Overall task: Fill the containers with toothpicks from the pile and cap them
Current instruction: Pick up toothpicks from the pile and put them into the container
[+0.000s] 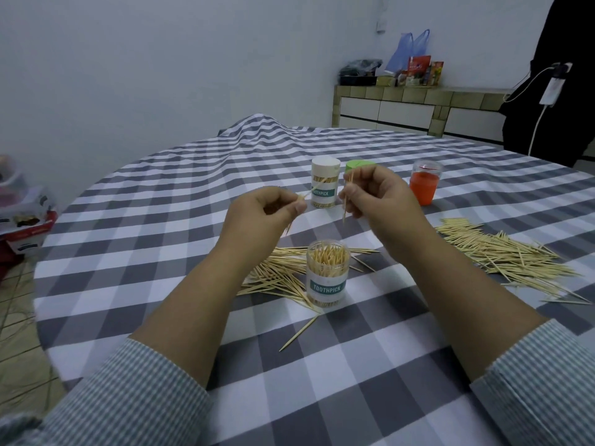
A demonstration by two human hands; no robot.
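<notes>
Head view: toothpicks are pinched in the left hand (267,209) and in the right hand (373,194), both raised above the uncapped container (327,273). Piles are spread at nine o'clock (273,275) and three o'clock (502,252) of it.

Toothpick containers and loose stock on table.
Uncapped clear plastic cylinder labelled TOOTHPICK (327,278) stands upright, full; wooden toothpick pile (277,275) touches its left side, a second spread (502,252) lies right; white-capped filled container (325,183) stands behind.
</notes>
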